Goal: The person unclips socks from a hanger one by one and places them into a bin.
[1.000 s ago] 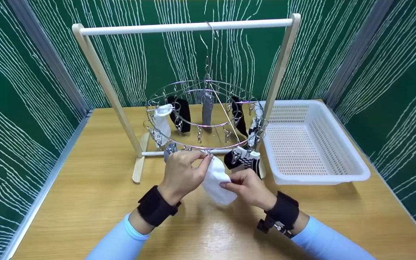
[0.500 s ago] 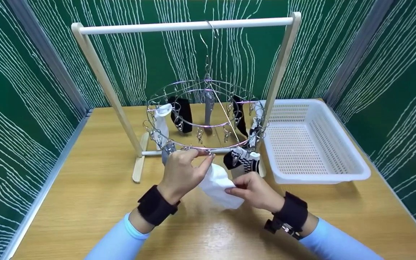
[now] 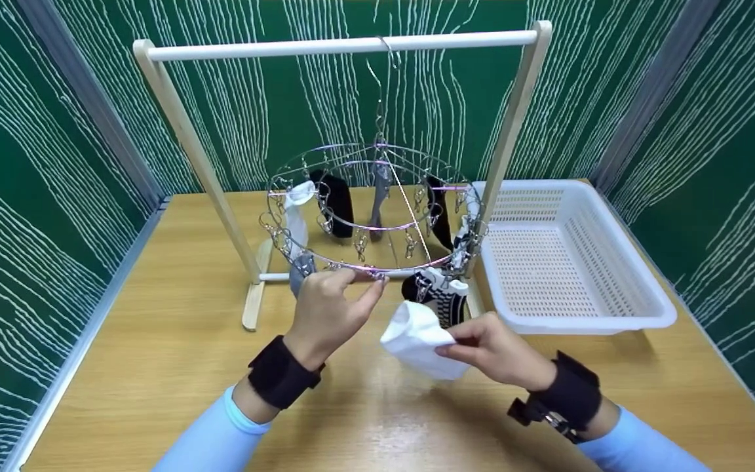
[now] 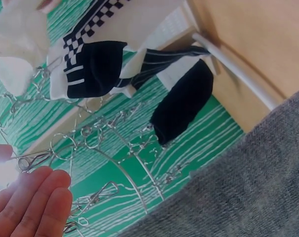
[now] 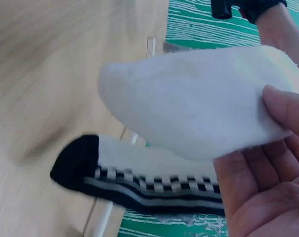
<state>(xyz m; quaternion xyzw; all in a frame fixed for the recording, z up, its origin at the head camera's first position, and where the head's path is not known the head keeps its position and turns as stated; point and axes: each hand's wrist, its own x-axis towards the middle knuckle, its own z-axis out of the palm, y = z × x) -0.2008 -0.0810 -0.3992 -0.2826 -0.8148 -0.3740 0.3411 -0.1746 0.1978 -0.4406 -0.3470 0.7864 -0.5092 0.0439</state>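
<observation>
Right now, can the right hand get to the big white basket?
Probably yes. The right hand is close to the near rim of the white basket, and nothing visible blocks the way, though that hand holds a white sock.

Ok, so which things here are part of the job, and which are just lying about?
Part of the job:
white sock, held by the right hand
clip, pinched by the left hand
round hanger, with other socks
wooden stand

Probably just around:
white basket, untouched
green wall
</observation>
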